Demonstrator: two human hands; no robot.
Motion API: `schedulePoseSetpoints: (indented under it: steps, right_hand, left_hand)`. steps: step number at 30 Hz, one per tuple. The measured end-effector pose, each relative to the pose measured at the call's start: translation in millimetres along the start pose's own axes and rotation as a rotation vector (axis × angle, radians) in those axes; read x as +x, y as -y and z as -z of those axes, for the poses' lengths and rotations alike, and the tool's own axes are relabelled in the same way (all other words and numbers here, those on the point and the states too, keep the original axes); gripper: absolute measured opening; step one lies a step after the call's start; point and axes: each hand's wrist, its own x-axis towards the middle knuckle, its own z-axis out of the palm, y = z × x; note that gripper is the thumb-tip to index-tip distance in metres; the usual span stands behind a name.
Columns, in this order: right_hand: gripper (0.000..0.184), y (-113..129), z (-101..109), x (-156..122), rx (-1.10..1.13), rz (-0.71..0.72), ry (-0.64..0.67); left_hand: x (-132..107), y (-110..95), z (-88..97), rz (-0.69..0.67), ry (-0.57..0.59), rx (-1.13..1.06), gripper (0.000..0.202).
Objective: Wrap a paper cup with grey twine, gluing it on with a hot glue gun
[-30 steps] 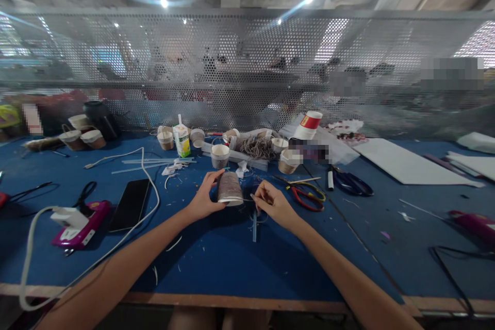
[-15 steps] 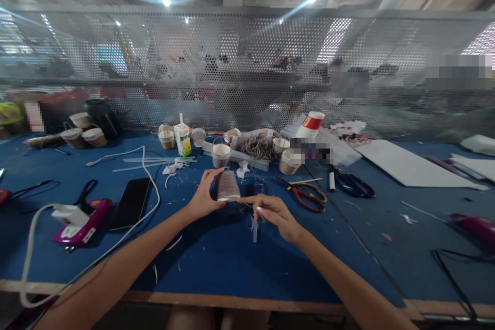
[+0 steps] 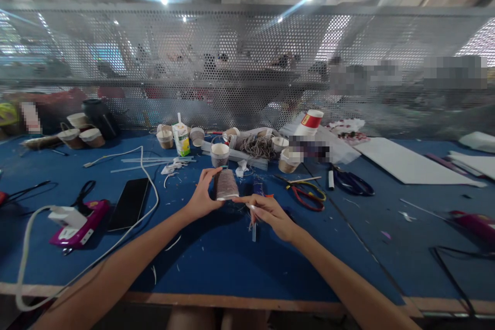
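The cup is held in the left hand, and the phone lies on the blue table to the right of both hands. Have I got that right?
Not quite: the head view shows the phone to the left of both the left hand and the right hand. It does lie on the blue table, and the left hand does hold the cup.
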Motion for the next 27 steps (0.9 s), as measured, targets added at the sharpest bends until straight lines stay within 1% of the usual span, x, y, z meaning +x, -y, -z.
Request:
schedulePoseSetpoints:
  steps: [4, 8, 16, 22, 27]
  right_hand:
    - [0.042, 1.2, -0.2, 2.0, -0.002, 0.010, -0.004]
    - [0.043, 4.0, 1.4, 3.9, 0.000, -0.013, -0.042]
    - [0.046, -7.7, 7.7, 5.6, 0.160, -0.070, -0.188]
    - [0.047, -8.8, 11.3, 9.3, 0.247, -0.115, -0.274]
    - [0.052, -7.3, 17.9, 11.9, 0.245, -0.147, -0.389]
  left_hand:
    - [-0.2, -2.4, 0.5, -0.011, -0.005, -0.004, 0.074]
    - [-0.1, -3.2, 1.9, 0.009, -0.012, -0.016, 0.074]
    - [0.4, -2.6, 2.9, 0.039, -0.038, -0.116, 0.071]
    - [0.1, -3.9, 3.9, 0.014, -0.016, -0.190, 0.072]
    - [-0.2, -1.2, 3.4, -0.016, -0.002, -0.244, 0.072]
